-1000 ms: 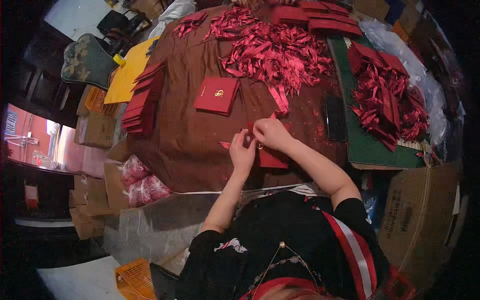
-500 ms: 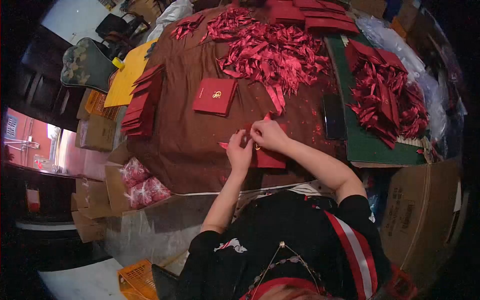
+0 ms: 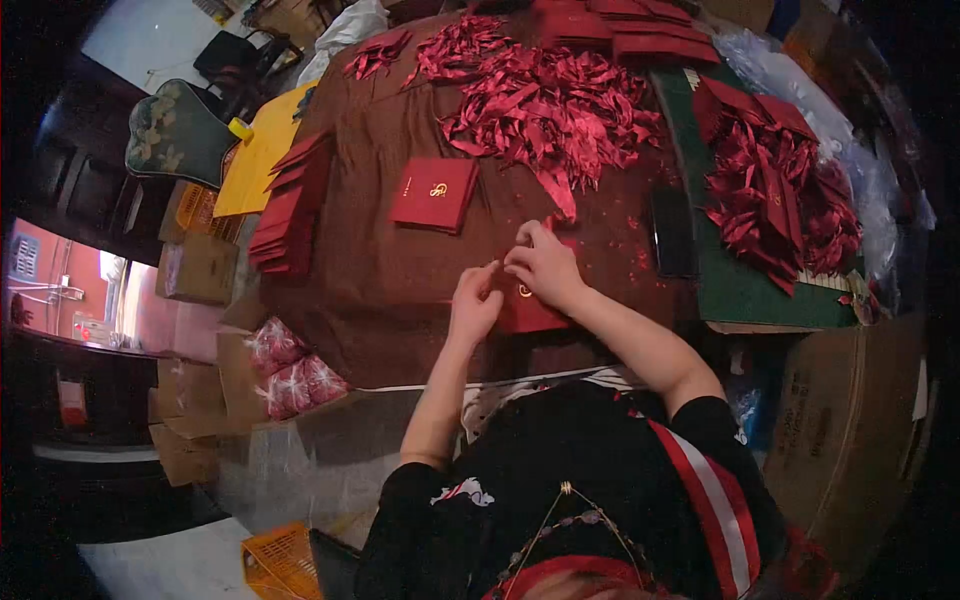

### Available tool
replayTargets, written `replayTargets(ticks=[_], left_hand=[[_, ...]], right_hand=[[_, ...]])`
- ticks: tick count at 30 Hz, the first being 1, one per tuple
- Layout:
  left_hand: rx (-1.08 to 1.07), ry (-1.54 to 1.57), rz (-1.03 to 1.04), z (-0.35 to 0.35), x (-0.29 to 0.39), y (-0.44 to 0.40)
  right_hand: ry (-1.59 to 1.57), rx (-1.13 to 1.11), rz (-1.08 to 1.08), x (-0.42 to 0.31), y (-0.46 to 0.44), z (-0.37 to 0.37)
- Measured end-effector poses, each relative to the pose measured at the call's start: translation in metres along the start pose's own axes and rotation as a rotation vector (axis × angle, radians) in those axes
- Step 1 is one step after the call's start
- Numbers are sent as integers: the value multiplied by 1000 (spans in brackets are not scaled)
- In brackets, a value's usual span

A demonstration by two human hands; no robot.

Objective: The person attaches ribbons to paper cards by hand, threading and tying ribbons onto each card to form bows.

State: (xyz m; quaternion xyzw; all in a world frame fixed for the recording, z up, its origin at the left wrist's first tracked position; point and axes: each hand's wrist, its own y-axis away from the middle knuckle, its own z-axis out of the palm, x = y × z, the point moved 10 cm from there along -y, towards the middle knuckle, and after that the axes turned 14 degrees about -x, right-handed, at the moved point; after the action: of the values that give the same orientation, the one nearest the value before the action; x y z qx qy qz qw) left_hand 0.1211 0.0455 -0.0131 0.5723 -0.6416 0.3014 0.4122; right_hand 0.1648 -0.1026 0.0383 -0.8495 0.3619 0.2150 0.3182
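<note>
A dark red pouch (image 3: 535, 315) with a gold emblem lies flat near the front of the brown-covered table, partly under my hands. At its upper left edge, my left hand (image 3: 474, 303) is closed in a pinch. Close beside it, my right hand (image 3: 545, 267) is over the pouch, with thumb and fingertips pinched together. The fingers hide whatever lies between the tips. A large heap of red ribbons (image 3: 560, 115) spreads beyond my hands, one strand reaching down toward the right one. To the upper left sits a neat stack of red pouches (image 3: 433, 195) with the same gold emblem.
Red pouches overlap in a row (image 3: 290, 215) along the left edge. A dark phone (image 3: 673, 234) lies right of my hands. Beyond it, a green board (image 3: 735, 300) bears beribboned pouches (image 3: 775, 200). Cardboard boxes (image 3: 195, 268) stand left, another box (image 3: 835, 410) at right.
Both hands stay close together over the pouch, with the right one shifted slightly up and right. A red ribbon end that stuck out left of my left hand no longer shows.
</note>
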Motion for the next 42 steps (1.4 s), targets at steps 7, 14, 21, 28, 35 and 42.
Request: replayTargets(ticks=[7, 14, 21, 28, 35, 42], left_hand=[[132, -337, 159, -17, 29, -13], [134, -827, 274, -10, 49, -14], [302, -936, 173, -88, 26, 11], [199, -766, 297, 3, 81, 30], [236, -745, 159, 26, 69, 31], [253, -693, 129, 24, 56, 30]], right_hand=[[-111, -195, 162, 28, 2, 20], [-279, -249, 28, 22, 17, 8], [-354, -191, 164, 35, 22, -1], [-576, -38, 203, 63, 5, -16], [249, -42, 505, 117, -77, -30], [360, 14, 491, 116, -87, -23]])
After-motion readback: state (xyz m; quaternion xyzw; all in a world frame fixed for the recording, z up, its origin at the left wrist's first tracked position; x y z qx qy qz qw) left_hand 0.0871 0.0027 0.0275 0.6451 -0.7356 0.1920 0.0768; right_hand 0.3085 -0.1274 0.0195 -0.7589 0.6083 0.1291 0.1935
